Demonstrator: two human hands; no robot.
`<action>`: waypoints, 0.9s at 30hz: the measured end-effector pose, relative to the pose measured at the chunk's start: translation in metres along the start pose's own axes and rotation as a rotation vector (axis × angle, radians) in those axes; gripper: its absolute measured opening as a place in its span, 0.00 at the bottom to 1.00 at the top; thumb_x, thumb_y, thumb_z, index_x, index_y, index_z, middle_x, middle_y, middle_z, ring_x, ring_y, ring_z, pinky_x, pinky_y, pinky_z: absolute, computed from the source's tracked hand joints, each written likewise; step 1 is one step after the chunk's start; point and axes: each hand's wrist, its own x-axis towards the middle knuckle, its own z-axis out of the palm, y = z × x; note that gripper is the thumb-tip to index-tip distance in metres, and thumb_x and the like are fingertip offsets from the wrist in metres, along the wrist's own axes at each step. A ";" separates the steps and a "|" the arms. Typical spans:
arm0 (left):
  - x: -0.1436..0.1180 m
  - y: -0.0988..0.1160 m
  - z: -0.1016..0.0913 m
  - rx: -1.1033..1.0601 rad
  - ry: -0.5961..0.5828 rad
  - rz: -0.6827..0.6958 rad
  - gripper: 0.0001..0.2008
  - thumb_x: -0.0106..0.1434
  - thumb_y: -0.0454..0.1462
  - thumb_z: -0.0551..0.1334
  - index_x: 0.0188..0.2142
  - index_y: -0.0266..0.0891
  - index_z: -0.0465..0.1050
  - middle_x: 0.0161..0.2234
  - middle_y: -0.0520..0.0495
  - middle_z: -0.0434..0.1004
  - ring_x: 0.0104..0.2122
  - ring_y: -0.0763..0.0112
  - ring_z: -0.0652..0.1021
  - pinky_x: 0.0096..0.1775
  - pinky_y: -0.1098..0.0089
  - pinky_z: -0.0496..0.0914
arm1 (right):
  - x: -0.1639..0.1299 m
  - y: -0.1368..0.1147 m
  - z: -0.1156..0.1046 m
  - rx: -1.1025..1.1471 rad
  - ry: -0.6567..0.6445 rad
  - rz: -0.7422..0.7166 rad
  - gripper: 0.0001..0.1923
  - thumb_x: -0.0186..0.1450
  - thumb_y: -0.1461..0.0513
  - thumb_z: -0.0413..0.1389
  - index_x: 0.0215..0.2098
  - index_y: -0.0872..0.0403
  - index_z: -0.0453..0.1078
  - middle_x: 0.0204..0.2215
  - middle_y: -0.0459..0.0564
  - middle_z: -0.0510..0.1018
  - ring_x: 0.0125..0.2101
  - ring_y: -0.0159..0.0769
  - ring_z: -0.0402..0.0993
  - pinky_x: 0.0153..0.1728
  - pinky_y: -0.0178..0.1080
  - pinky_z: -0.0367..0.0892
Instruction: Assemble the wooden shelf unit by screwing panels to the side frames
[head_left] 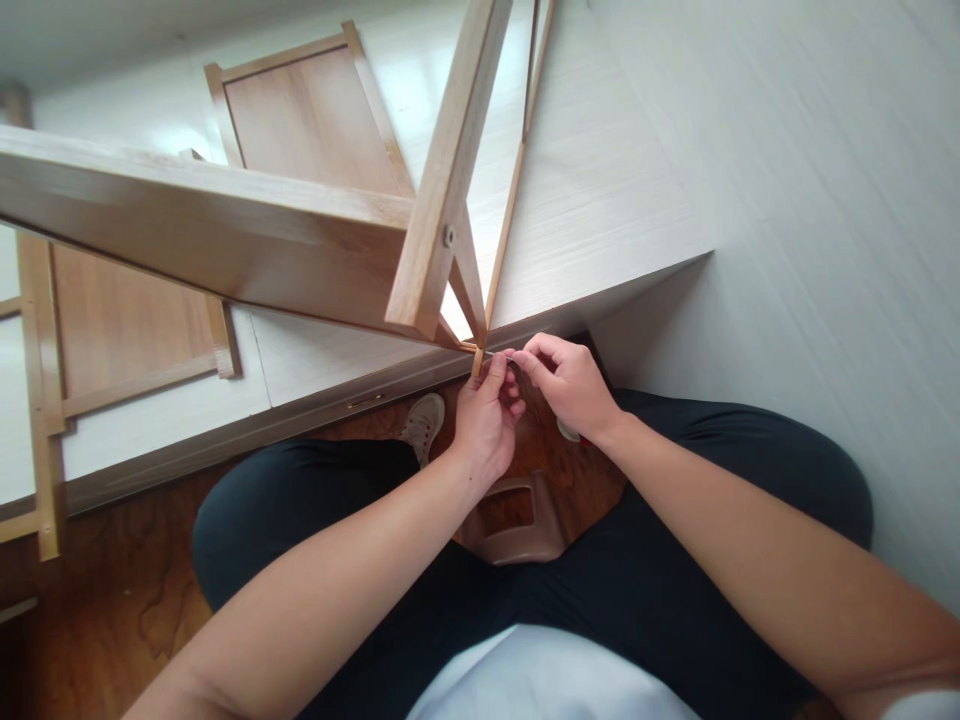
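Note:
A wooden frame (450, 150) with a brown panel (225, 235) stands tilted in front of me, its lower corner by the white surface's edge. At that corner, a thin metal rod (489, 353) meets the end of a narrow wooden piece (478, 362). My left hand (487, 415) is closed, thumb and fingers pinching around the rod right beside the wood. My right hand (566, 380) is closed too, its thumb and forefinger pinched at the rod's outer end. Fingers hide most of the rod. A round metal bolt head (449, 236) sits in the nearer post.
Another panelled frame (315, 110) lies behind on the white surface (600, 200). A further wooden frame (135, 320) is at left, one post overhanging the edge. Below are a brown plastic stool (517, 545) and the wooden floor (127, 610). A pale panel (825, 250) rises at right.

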 end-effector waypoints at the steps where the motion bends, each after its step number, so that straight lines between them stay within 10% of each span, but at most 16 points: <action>1: 0.000 0.000 0.000 0.000 -0.005 -0.003 0.18 0.53 0.44 0.78 0.36 0.37 0.77 0.27 0.56 0.67 0.23 0.82 0.66 0.22 0.78 0.56 | 0.000 -0.001 -0.002 -0.114 0.008 -0.078 0.22 0.71 0.46 0.57 0.26 0.52 0.68 0.22 0.45 0.70 0.25 0.34 0.62 0.30 0.38 0.58; 6: 0.000 0.000 0.001 0.008 0.000 -0.006 0.19 0.53 0.45 0.78 0.35 0.37 0.76 0.27 0.56 0.67 0.23 0.82 0.67 0.23 0.78 0.56 | 0.000 -0.002 -0.003 -0.156 0.020 -0.113 0.21 0.72 0.48 0.56 0.27 0.52 0.69 0.23 0.46 0.71 0.26 0.35 0.65 0.31 0.38 0.58; 16: -0.002 0.000 0.000 0.067 -0.020 0.043 0.19 0.54 0.48 0.77 0.32 0.37 0.75 0.27 0.54 0.71 0.23 0.81 0.69 0.24 0.77 0.60 | 0.010 0.010 0.006 0.861 -0.225 0.625 0.18 0.58 0.52 0.67 0.23 0.55 0.69 0.13 0.40 0.63 0.15 0.26 0.55 0.19 0.33 0.53; 27: -0.002 0.003 0.001 0.105 -0.011 0.040 0.19 0.54 0.48 0.76 0.32 0.36 0.75 0.26 0.55 0.73 0.23 0.81 0.70 0.24 0.78 0.61 | 0.009 0.006 0.008 0.888 -0.184 0.640 0.22 0.57 0.48 0.70 0.24 0.55 0.68 0.14 0.39 0.65 0.15 0.25 0.56 0.18 0.31 0.52</action>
